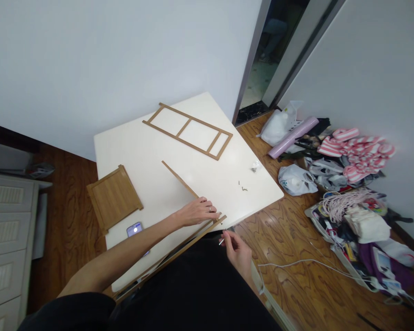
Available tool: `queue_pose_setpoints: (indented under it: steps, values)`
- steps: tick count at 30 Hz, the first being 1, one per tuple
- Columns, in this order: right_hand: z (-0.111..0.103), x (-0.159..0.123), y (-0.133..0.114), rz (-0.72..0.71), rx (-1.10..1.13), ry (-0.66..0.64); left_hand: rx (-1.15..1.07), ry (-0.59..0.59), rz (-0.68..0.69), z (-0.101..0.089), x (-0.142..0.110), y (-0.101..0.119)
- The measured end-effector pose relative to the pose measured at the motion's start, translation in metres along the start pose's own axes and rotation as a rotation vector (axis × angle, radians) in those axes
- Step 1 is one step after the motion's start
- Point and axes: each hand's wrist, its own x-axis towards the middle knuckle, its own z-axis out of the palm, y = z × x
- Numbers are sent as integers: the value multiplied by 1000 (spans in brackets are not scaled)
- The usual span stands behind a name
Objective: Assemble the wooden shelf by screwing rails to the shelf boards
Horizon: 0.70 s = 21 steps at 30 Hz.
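I see the left hand [202,210] with its grip curled closed around a wooden frame [193,241] near one end, along the counter [148,156] edge at six o'clock. Towards four o'clock, the right hand [239,255] pinches a small metal piece [221,242], too small to identify. Should that pinch slacken, the piece might drop; a knock could scatter the loose fasteners [244,189] at three o'clock
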Motion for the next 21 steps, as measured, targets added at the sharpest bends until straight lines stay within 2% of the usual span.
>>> queue_pose_setpoints:
  steps: [4, 12, 16, 21]
  values:
    - [3, 2, 10, 116, 227, -4, -6, 7, -8, 0, 0, 0]
    - [10, 9, -2, 138, 208, 26, -19, 11, -17, 2, 0, 1]
    - [9, 9, 1, 117, 193, 55, -29, 13, -24, 1, 0, 1]
    - [7, 9, 7, 65, 86, 33, -50, -15, -33, 0, 0, 2]
